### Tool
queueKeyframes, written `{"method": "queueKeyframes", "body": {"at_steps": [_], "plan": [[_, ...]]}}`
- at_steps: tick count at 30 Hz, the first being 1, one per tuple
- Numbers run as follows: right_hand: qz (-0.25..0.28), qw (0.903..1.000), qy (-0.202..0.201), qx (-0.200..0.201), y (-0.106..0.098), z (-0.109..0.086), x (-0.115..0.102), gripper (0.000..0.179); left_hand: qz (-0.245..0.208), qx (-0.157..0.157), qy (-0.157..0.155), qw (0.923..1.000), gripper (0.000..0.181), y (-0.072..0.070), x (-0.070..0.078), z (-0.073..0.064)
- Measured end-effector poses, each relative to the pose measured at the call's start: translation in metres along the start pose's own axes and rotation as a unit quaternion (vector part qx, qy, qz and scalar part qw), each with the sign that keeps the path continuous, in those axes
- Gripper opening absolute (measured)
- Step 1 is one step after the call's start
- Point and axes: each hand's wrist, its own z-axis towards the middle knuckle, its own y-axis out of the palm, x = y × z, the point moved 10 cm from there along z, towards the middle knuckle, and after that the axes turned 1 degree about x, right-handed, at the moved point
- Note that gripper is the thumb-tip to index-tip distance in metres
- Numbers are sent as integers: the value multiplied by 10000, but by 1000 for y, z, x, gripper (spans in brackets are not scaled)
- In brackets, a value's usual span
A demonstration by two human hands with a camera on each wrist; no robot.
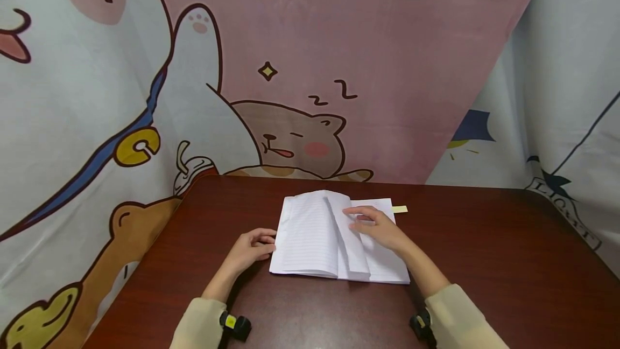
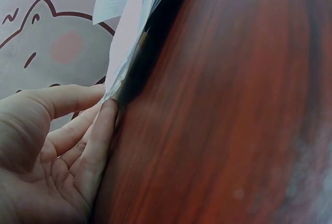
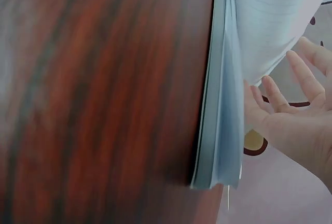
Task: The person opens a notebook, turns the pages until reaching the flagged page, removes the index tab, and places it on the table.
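Note:
An open notebook (image 1: 310,238) with white lined pages lies on the table. Several of its pages stand partly raised near the middle, and one loose page (image 1: 352,241) leans over toward the right half. At the notebook's left edge my left hand (image 1: 249,249) pinches the margin lightly between thumb and a finger; the left wrist view shows the fingertips (image 2: 110,105) meeting the paper edges. Over the right half is my right hand (image 1: 378,228), fingers spread and nothing gripped. In the right wrist view a curved page (image 3: 270,27) stands beside those fingers; contact is unclear.
The dark red-brown wooden table (image 1: 484,263) reaches out on both sides. A pale yellow tab (image 1: 400,209) sticks out from the notebook's right side. Behind the table hangs a cloth (image 1: 387,69) printed with cartoon animals.

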Motion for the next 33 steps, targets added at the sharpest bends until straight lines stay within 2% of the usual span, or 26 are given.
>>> {"method": "queueKeyframes", "body": {"at_steps": [4,9,17,24,33], "plan": [[67,9998,-168,-24,6,3,-2,39,3,23,-21,10000,37,0,0,0],[16,9998,-189,103,7,5,-4,38,2,36,-26,10000,36,-1,0,1],[-717,9953,-567,305,11,8,-13,37,4,41,-56,10000,36,-1,1,1],[-1085,9926,-428,336,18,11,-12,36,-5,-9,-17,10000,38,0,1,-2],[-980,9935,-403,418,22,14,-12,40,-12,13,-50,10000,38,1,1,-2]]}}
